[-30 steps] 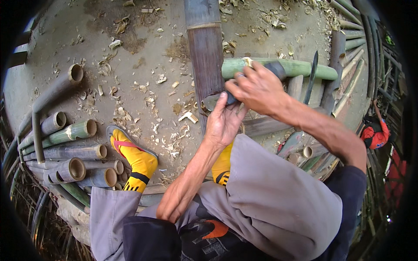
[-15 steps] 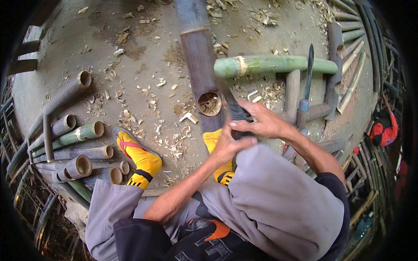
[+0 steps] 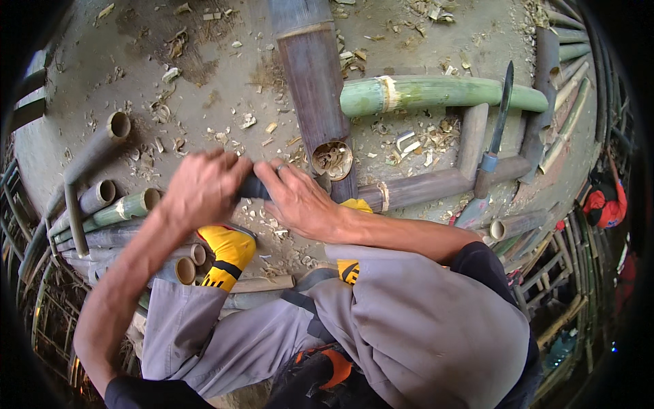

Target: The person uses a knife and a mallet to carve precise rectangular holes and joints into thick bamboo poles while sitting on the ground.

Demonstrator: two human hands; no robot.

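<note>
My left hand (image 3: pixel 208 187) is closed in a fist, slightly blurred, around one end of a knife's dark wrapped handle (image 3: pixel 253 188). At the other end, my right hand (image 3: pixel 303 201), with a ring on it, has its fingers bent over the knife. The blade is mostly hidden by this hand. Just beyond lies a thick brown bamboo pole (image 3: pixel 310 88), its hollow end (image 3: pixel 332 160) containing pale shavings. A green bamboo piece (image 3: pixel 443 94) extends to the right from that pole.
A second long blade (image 3: pixel 503 109) stands tilted by a bamboo frame (image 3: pixel 429 189) on the right. Cut bamboo tubes (image 3: pixel 129 204) are stacked at left. Shavings (image 3: pixel 419 144) litter the ground. My yellow-socked foot (image 3: pixel 230 249) is below my hands. A person in red (image 3: pixel 605 204) is at far right.
Both hands have swung left with the knife, from beside my right knee to above my left foot. The blade, earlier pointing up toward the pole, is now mostly out of sight.
</note>
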